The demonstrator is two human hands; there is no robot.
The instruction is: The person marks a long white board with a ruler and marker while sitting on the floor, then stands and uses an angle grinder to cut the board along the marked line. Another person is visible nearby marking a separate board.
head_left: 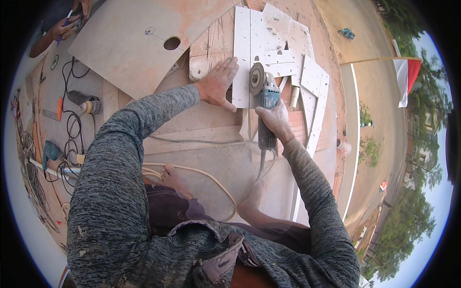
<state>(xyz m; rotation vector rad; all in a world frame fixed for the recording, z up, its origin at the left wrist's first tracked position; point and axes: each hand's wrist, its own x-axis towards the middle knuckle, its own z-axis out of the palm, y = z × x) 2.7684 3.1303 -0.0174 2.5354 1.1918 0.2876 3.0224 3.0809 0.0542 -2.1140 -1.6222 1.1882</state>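
Observation:
My right hand (276, 118) is wrapped round the body of a blue-and-black angle grinder (267, 97). Its disc (256, 78) points away from me, over a white speckled tile (243, 57); whether the disc touches the tile I cannot tell. My left hand (218, 85) lies flat with fingers stretched out at the left edge of that tile, the thumb apart. From the grinder's rear end a cord (262, 165) runs back toward my legs. More white speckled tile pieces (288, 33) lie beyond and to the right of the grinder.
A large beige tile (125, 38) with a round hole lies at the far left. Near it are another grinder (89, 103), a teal power tool (51, 152) and tangled cables. A pale hose (211, 174) curves by my bare feet. Another person's hands (65, 29) hold a pen at the upper left.

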